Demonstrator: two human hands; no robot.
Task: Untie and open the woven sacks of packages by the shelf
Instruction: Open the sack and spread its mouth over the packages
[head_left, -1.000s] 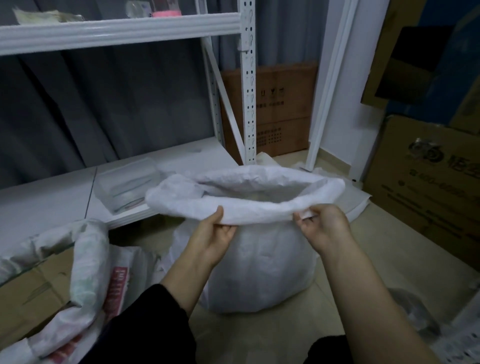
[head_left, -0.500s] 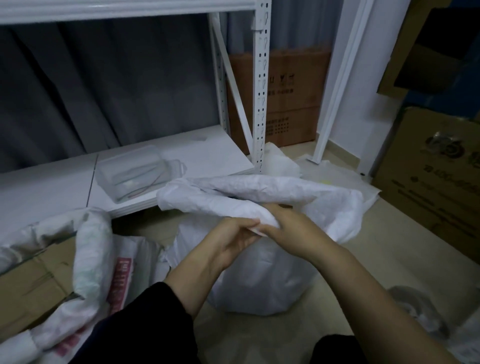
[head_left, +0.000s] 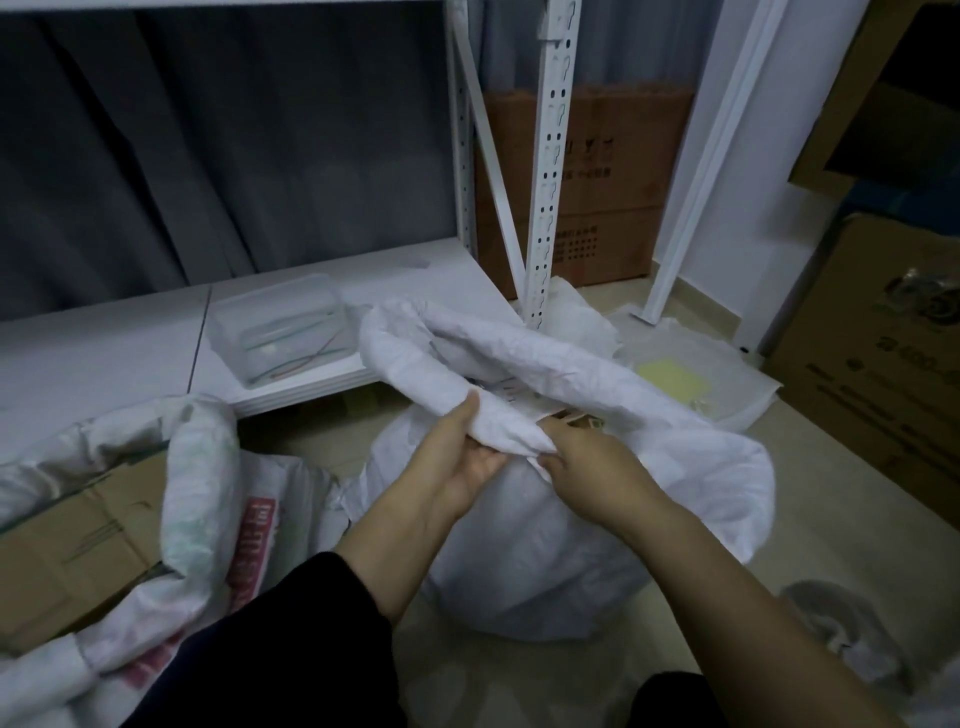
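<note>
While the left hand and right hand both grip its rolled rim, the white woven sack stands open, contents apparently paper packages.

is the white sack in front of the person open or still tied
Open: the white sack has its rolled rim spread, with both hands gripping the near edge.

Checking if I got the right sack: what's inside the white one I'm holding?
Through the mouth of the white sack, between left hand and right hand, only slivers of printed paper and brown cardboard show; the folded rim hides the rest.
</note>
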